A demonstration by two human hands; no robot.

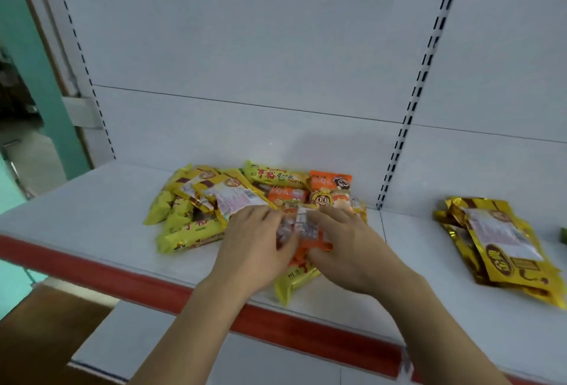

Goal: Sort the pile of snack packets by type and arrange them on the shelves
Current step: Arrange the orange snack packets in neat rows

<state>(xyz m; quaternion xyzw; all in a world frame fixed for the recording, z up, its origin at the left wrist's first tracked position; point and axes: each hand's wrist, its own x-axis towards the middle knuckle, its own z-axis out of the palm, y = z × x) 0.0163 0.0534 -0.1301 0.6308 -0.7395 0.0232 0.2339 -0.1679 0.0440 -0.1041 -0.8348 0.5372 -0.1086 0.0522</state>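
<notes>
A mixed pile of snack packets [233, 200] lies in the middle of the white shelf [92, 215]: yellow packets [187, 231] on the left, gold packets [214, 188] on top, orange packets [329, 191] at the back right. My left hand [254, 246] and my right hand [349, 249] meet at the front of the pile and together hold an orange packet [310, 240] between them, fingers curled round its edges. Another yellow packet [291, 283] sticks out beneath the hands near the shelf's red front edge.
A separate stack of gold packets [503, 246] lies on the shelf at the right. A green thing [564, 235] shows at the far right edge. A lower white shelf [147, 341] juts out below. Slotted uprights [411, 126] rise behind the pile.
</notes>
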